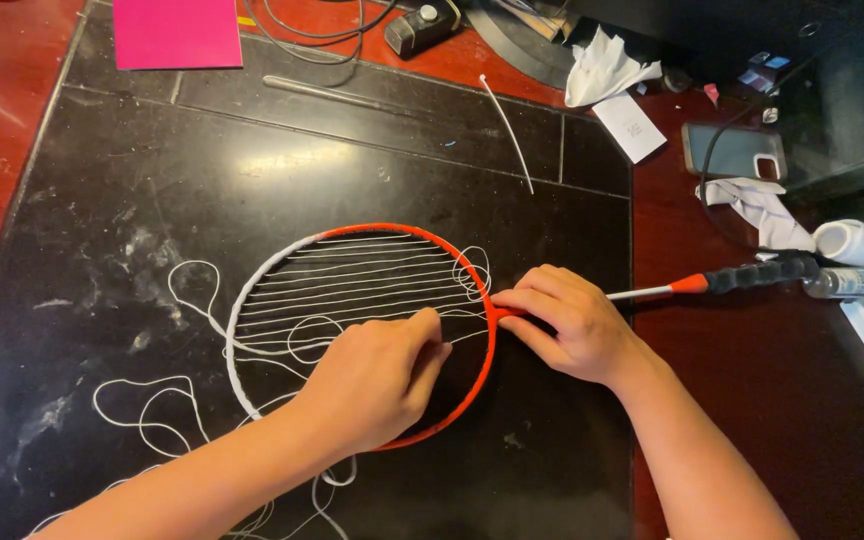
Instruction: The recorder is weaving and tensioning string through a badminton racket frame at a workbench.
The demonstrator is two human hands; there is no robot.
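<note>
Left hand [377,385] sat over the racket [472,350] head, fingers pinching white string [152,420]. Right hand [567,320] gripped the racket's red rim near the shaft, fingers curled tight.

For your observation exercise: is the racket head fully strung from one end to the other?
No, strings cross only the upper part of the racket head, while loose white string trails over the black mat.
</note>
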